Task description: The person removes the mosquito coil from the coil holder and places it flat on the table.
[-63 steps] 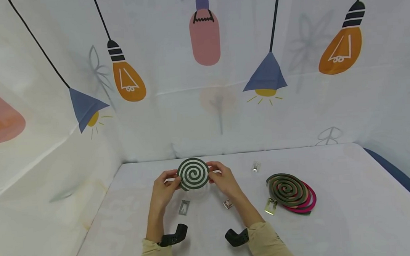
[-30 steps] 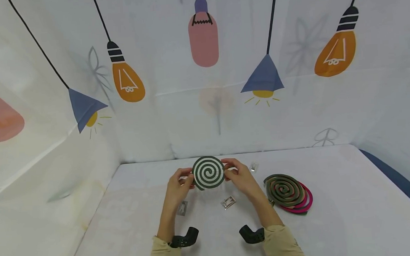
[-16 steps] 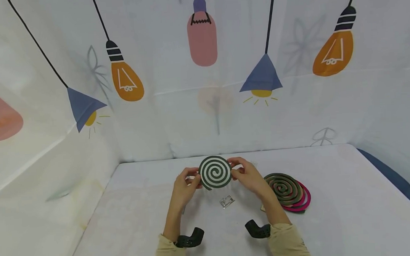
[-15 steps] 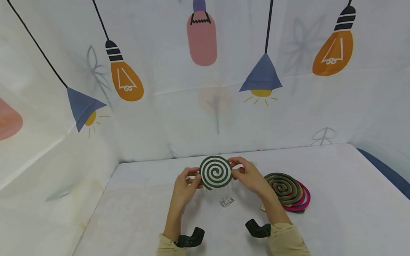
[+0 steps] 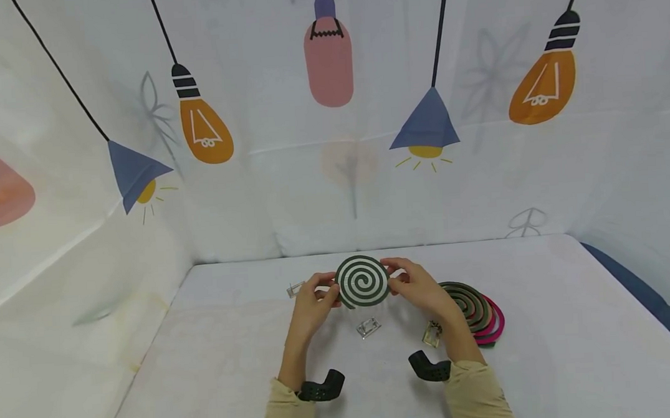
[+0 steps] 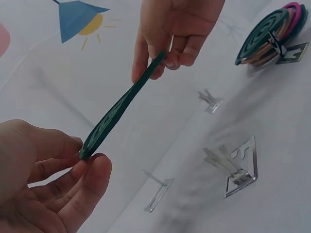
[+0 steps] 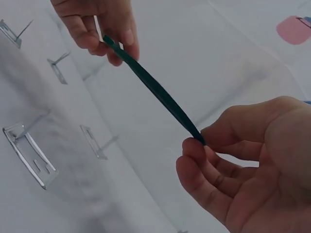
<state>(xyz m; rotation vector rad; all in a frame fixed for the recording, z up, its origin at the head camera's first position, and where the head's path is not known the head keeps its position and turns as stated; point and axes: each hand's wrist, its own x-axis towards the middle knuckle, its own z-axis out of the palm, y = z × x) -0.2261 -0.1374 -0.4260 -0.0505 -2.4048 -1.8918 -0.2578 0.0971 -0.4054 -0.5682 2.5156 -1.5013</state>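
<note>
A dark green mosquito coil (image 5: 363, 281) is held up above the table, its flat spiral facing the head camera. My left hand (image 5: 312, 300) pinches its left edge between thumb and fingers. Its right edge is pinched by my right hand (image 5: 419, 286). Both wrist views show the coil nearly edge-on, as a thin green strip (image 6: 116, 111) between the two hands. Below the coil, on the table, lies a metal coil stand (image 5: 368, 327). Another stand (image 5: 432, 334), yellowish in tint, lies by my right forearm, and a third stand (image 5: 295, 289) is left of my left hand.
A pile of coils (image 5: 490, 327), green, tan and pink, lies on the white table (image 5: 566, 348) at the right, partly hidden by my right forearm. A white cloth (image 5: 289, 192) printed with lamps hangs behind the table. Black wrist mounts (image 5: 323, 386) sit on both wrists.
Both hands have moved to the right with the coil between them, still facing the head camera. The stand at the left has come into sight beside my left hand. The grip looks the same.
</note>
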